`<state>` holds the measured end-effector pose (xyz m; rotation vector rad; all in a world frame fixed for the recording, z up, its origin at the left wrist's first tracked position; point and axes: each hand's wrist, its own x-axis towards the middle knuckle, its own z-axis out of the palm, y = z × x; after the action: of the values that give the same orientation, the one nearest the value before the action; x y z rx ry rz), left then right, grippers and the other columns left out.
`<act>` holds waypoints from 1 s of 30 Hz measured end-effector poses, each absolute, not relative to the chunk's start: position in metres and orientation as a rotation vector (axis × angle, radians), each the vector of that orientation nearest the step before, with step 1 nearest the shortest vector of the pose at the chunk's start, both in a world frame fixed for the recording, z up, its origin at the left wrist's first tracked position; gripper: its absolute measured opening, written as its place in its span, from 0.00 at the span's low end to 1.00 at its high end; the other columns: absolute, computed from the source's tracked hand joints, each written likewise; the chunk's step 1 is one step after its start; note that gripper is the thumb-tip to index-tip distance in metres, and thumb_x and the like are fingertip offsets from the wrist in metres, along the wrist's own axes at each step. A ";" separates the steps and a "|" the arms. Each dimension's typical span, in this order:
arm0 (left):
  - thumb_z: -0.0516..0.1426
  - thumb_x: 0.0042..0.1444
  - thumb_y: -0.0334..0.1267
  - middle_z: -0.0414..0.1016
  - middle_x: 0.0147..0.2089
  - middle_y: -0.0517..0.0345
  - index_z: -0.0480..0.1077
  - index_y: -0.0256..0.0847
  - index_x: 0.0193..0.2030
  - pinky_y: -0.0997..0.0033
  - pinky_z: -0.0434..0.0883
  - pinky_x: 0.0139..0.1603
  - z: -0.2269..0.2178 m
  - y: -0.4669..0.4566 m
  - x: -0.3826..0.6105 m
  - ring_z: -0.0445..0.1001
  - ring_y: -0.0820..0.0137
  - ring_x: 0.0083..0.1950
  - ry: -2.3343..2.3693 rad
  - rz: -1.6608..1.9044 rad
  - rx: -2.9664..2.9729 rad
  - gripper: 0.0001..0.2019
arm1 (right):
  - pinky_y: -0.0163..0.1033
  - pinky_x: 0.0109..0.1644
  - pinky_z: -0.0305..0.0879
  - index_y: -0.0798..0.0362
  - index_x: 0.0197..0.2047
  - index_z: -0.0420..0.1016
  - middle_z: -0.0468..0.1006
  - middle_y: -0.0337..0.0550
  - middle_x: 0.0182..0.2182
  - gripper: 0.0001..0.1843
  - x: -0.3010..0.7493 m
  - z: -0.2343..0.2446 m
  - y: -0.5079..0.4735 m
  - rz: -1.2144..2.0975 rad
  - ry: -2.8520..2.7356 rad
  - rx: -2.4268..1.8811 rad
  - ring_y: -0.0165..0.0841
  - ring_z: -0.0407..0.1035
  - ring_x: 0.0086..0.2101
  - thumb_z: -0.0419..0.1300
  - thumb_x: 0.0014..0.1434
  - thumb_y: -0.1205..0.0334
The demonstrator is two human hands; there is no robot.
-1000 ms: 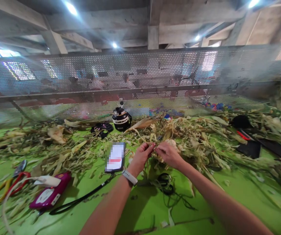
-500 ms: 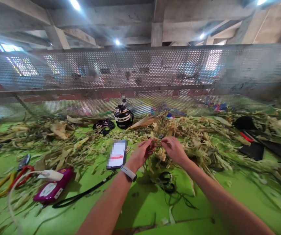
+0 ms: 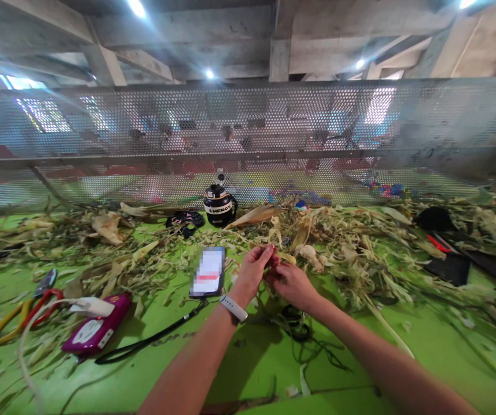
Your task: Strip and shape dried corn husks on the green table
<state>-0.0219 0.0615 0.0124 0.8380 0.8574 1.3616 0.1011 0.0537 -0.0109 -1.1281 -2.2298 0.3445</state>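
My left hand (image 3: 251,270), with a pale watch band on its wrist, is closed in a pinch above the green table. Close against it from the right is my right hand (image 3: 295,285), its fingers bent and drawn together. Whatever the fingertips hold is too small and hidden to make out. Dry, corn-like husk strips (image 3: 303,230) lie just behind both hands. Below the right hand is a dark loop of cord (image 3: 295,331), partly covered by the hand's shadow. A phone (image 3: 208,271) lies left of my left hand.
A black jug marked ENERGY (image 3: 219,207) stands near the perforated metal screen (image 3: 248,124). Left are scissors (image 3: 8,325), a purple power bank (image 3: 96,331) with a white plug, and a black strap (image 3: 144,344). Dark flat items (image 3: 447,268) lie right, among husk scraps.
My right hand has moved left and down, close against my left hand. Its fingers were farther from the left ones before. The left hand has barely shifted.
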 end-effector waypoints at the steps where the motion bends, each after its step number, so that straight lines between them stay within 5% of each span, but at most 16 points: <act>1: 0.66 0.36 0.46 0.71 0.22 0.62 0.71 0.37 0.27 0.74 0.65 0.31 0.012 0.061 -0.022 0.68 0.76 0.25 0.862 1.367 0.840 0.16 | 0.36 0.36 0.62 0.53 0.27 0.73 0.76 0.43 0.27 0.07 0.101 -0.011 0.054 0.375 -2.218 -1.114 0.33 0.68 0.30 0.56 0.55 0.64; 11: 0.66 0.37 0.45 0.73 0.22 0.61 0.69 0.37 0.26 0.73 0.66 0.32 0.010 0.063 -0.020 0.70 0.75 0.25 0.870 1.404 0.759 0.15 | 0.34 0.33 0.61 0.53 0.23 0.70 0.72 0.40 0.23 0.07 0.098 -0.007 0.049 0.436 -2.183 -1.077 0.31 0.66 0.28 0.55 0.49 0.71; 19: 0.65 0.38 0.39 0.76 0.32 0.57 0.73 0.39 0.33 0.75 0.65 0.35 0.004 0.073 -0.034 0.73 0.72 0.35 0.822 1.388 0.731 0.14 | 0.34 0.32 0.61 0.53 0.27 0.68 0.71 0.39 0.24 0.06 0.108 0.000 0.055 0.491 -2.014 -1.125 0.31 0.65 0.27 0.54 0.55 0.64; 30: 0.65 0.39 0.41 0.74 0.28 0.59 0.75 0.38 0.35 0.76 0.64 0.35 -0.002 0.079 -0.037 0.69 0.75 0.31 0.884 1.453 0.794 0.14 | 0.35 0.36 0.62 0.51 0.33 0.74 0.75 0.43 0.29 0.10 0.120 0.003 0.063 0.254 -2.230 -1.009 0.32 0.69 0.31 0.53 0.60 0.61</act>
<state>-0.0371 0.0789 -0.0021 0.7936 0.8836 1.4530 0.1198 0.0626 0.0027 -1.0088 -2.2303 0.2543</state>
